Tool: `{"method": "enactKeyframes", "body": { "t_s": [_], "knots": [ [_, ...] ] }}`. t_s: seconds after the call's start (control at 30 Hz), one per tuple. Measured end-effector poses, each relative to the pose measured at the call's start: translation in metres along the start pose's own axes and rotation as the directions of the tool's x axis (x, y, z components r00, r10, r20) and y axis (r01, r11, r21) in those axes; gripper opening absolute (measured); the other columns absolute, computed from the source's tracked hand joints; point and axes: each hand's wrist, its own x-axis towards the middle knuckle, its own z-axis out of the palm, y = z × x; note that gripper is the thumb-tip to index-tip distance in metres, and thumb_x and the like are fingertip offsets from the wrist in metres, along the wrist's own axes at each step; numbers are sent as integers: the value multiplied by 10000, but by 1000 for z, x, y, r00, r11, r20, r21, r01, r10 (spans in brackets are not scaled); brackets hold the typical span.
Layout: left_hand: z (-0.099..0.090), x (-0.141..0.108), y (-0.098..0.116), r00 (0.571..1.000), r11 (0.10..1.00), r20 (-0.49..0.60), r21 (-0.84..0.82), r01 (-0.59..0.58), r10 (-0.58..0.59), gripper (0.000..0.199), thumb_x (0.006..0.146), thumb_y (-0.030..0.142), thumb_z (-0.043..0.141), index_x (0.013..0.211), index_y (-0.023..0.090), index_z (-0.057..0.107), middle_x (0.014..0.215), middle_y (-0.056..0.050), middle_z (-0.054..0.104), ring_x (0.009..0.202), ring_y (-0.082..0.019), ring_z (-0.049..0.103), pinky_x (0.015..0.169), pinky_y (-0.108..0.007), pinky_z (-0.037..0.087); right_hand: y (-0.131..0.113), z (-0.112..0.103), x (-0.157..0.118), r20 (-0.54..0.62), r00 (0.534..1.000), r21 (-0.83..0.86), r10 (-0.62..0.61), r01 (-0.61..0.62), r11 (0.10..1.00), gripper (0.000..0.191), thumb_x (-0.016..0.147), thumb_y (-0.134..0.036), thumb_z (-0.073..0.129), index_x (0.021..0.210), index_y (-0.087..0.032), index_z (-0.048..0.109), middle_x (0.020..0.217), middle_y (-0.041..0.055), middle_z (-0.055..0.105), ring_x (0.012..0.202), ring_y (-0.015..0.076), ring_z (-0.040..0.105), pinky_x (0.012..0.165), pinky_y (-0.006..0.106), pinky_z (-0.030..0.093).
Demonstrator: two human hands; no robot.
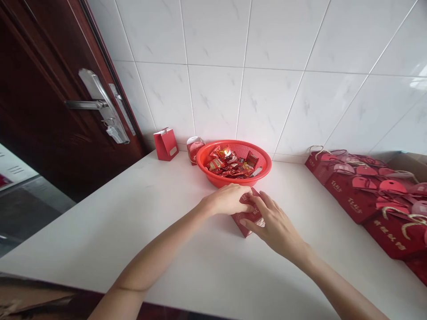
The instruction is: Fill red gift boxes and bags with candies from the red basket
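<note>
A small dark red box [246, 223] with light printing lies on the white table, in front of the red basket. Over its left and upper side bends my left hand [231, 198], its fingertips on the box and partly hidden. My right hand [271, 220] is at the box's right side, thumb and fingers apart and touching it. The red plastic basket [213, 179] stands just beyond both hands and holds several candies [230, 164] in red wrappers. What lies under my fingers cannot be made out.
On the right stand several dark red gift boxes [355, 198] with cord handles. At the back left are a red paper box [167, 146] and a clear-fronted container [194, 149] by the tiled wall. A brown door [43, 80] is at the left of the white table [140, 213].
</note>
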Motion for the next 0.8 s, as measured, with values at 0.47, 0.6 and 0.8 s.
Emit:
{"method": "enactKeyframes", "body": {
  "t_s": [0.47, 0.6, 0.8],
  "knots": [
    [17, -6, 12, 949, 976, -234, 87, -197, 213, 350, 968, 458, 573, 1240, 252, 650, 1193, -72, 646, 1147, -259, 612, 896, -344, 493, 18, -24, -10, -116, 972, -53, 205, -212, 976, 387, 900, -367, 606, 1283, -307, 604, 1179, 87, 649, 929, 251, 657, 729, 353, 512],
    [38, -13, 29, 835, 853, -248, 334, -402, 491, 241, 1015, 298, 503, 1166, 192, 658, 1121, -81, 653, 981, -213, 648, 846, -327, 498, 43, -36, -15, -177, 930, -85, 323, -342, 936, 384, 885, -400, 617, 1257, -306, 600, 1152, 82, 642, 966, 269, 643, 727, 342, 484],
    [156, -30, 41, 473, 449, 312, 149, -881, 824, 140, 972, 195, 538, 975, 219, 677, 965, -76, 684, 879, -216, 654, 794, -345, 527, 69, -45, -21, -161, 905, -33, 394, -404, 914, 374, 890, -393, 596, 1248, -288, 572, 1213, 97, 614, 1092, 294, 599, 817, 375, 488]
  ]
}}
